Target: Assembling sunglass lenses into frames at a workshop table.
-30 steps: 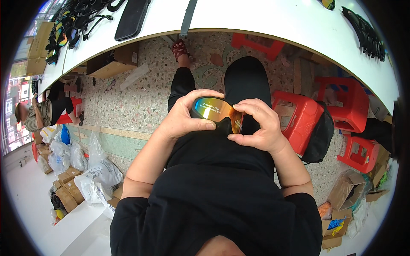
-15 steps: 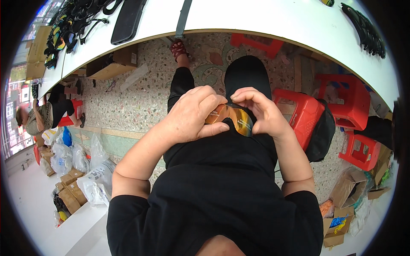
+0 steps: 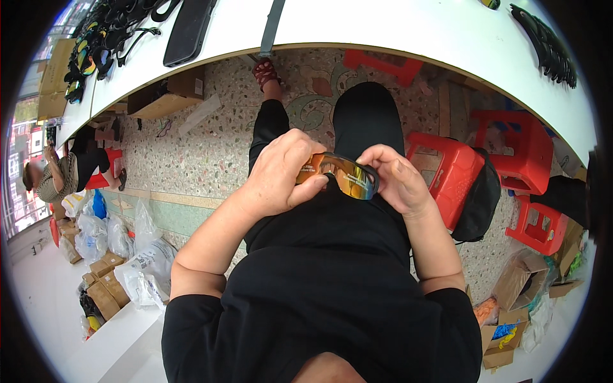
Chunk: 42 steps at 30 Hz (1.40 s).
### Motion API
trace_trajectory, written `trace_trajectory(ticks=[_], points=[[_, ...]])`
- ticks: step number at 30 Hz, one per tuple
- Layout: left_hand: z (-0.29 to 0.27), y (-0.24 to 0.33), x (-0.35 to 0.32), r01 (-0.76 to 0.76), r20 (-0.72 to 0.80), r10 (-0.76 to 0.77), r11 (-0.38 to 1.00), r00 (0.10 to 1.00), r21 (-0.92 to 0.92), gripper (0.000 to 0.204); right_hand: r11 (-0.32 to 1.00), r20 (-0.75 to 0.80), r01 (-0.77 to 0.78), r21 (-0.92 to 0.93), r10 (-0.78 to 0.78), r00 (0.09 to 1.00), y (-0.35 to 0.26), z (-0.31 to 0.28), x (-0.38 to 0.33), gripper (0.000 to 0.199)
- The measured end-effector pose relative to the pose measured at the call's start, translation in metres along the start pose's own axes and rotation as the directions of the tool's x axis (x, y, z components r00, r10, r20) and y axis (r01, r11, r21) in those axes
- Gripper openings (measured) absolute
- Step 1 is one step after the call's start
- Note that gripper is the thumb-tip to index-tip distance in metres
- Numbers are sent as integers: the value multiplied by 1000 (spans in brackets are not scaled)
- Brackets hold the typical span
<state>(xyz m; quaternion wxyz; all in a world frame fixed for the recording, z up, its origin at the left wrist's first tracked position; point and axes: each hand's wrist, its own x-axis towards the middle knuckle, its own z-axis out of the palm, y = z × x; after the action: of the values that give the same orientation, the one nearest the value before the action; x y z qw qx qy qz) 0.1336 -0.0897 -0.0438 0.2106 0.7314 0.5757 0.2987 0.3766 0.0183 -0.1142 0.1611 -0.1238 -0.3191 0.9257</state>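
A pair of wraparound sunglasses (image 3: pixel 353 179) with an orange-gold mirrored lens and a dark frame is held above my lap. My left hand (image 3: pixel 280 172) grips one end of it, thumb at the lower edge and fingers over the top. At the other end, my right hand (image 3: pixel 403 182) has its fingers curled against the dark frame. Printed text shows on the lens. Part of the left end is hidden behind my left hand.
Along the far side runs a white table (image 3: pixel 357 22) bearing a black phone (image 3: pixel 189 32), a dark strap (image 3: pixel 272 29), piled eyewear (image 3: pixel 105 41) and black curved pieces (image 3: pixel 546 48). Red stools (image 3: pixel 447 169) and a black bag (image 3: pixel 479 198) stand right. Another person (image 3: pixel 60 175) sits far left.
The sunglasses have tilted, so the lens and the top of the frame show more fully. My right hand has shifted slightly down and right, its fingers now closer round the frame's end.
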Motion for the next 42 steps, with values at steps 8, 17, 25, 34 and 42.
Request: trace_trajectory(ticks=[8,17,25,34,42], points=[[6,2,-3,15,-71,-18,999,997,-36,37,996,-75,94,2,-93,993,5,22,4,61],[7,-7,-16,126,-136,-133,990,982,-59,40,970,-122,96,222,-70,990,24,25,-16,58],[14,-8,-15,80,-198,-77,997,977,10,34,917,-139,163,363,-119,983,19,33,-11,48],[39,-5,-13,92,-368,-6,972,930,216,50,965,-324,252,71,-217,921,19,44,-6,60],[52,-11,-17,87,-446,86,931,891,355,57,948,-333,291,-127,-317,888,28,51,0,63]])
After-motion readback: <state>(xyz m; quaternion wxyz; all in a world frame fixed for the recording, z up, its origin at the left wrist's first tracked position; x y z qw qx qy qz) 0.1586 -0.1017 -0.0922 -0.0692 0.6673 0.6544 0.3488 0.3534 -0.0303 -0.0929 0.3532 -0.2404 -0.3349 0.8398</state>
